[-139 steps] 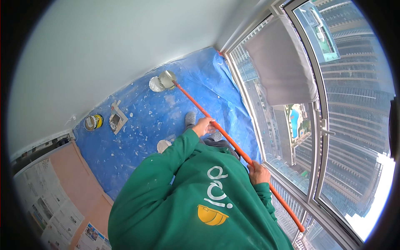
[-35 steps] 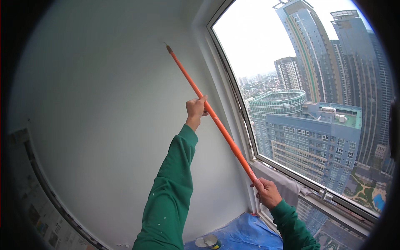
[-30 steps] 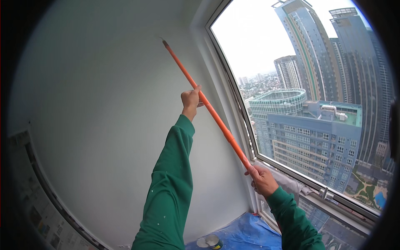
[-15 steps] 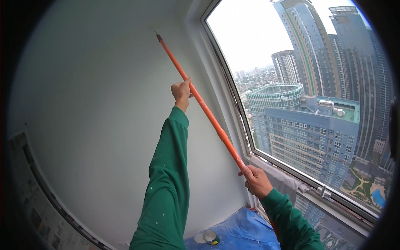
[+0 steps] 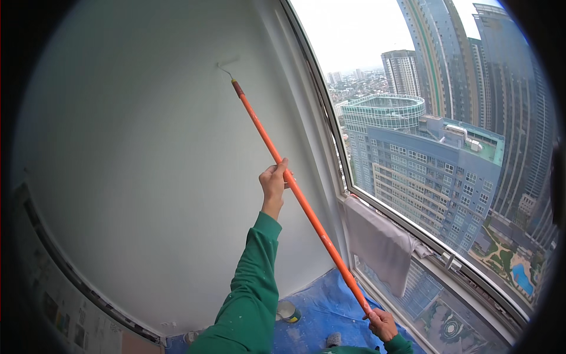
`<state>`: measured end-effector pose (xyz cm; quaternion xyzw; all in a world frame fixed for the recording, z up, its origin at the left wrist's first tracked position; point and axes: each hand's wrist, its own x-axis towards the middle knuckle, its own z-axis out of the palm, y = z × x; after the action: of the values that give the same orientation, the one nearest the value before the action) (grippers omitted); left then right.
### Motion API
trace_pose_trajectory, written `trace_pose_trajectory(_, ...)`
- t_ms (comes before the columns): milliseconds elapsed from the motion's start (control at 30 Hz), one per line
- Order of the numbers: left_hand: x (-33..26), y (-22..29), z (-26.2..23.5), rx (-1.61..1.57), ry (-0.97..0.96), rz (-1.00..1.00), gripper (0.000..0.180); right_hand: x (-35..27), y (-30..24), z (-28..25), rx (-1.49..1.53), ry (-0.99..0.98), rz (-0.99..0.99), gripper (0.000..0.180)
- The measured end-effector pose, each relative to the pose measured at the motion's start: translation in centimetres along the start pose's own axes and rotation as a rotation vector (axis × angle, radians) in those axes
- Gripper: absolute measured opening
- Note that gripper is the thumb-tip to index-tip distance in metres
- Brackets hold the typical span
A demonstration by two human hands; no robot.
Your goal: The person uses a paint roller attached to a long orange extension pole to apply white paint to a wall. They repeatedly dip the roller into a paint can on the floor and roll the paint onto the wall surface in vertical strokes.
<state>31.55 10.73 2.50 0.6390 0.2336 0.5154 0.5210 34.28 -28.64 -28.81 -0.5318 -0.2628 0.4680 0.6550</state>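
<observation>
A long orange extension pole (image 5: 318, 227) slants from low right up to the pale wall (image 5: 177, 177). At its upper end, a paint roller (image 5: 229, 61) on a thin wire frame lies against the wall, its pale cover hard to tell from the paint. My left hand (image 5: 275, 182) is wrapped round the middle of the pole, thumb along it. Near the lower end my right hand (image 5: 382, 324) grips the pole. Green, paint-specked sleeves cover both arms.
A blue plastic sheet (image 5: 318, 301) covers the floor, with an open paint can (image 5: 288, 311) on it. Right of the wall is a large window (image 5: 424, 147) over tall buildings, a grey cloth (image 5: 380, 239) draped on its sill. Newspaper (image 5: 88, 321) lies at lower left.
The pole and both hands have moved down in the picture, my right hand also rightward. The view has tilted up, so the roller now shows fully. Both hands keep their grip.
</observation>
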Motion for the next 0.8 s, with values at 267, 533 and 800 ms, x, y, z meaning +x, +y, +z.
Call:
trace_pose_trajectory(267,-10.1,-9.6,0.4,-0.030,-0.039,-0.263,0.030,-7.3,6.6,-4.5,-0.307,0.189,0.076,0.046)
trace_pose_trajectory(533,-18.1,-16.3,0.7,-0.082,-0.058,-0.489,0.032,-14.1,13.1,-10.5,-0.539,0.280,0.225,0.046)
trace_pose_trajectory(800,-22.7,-20.3,1.1,-0.007,-0.051,-0.580,0.031,-18.4,15.4,-11.9,-0.449,0.406,0.279,0.050)
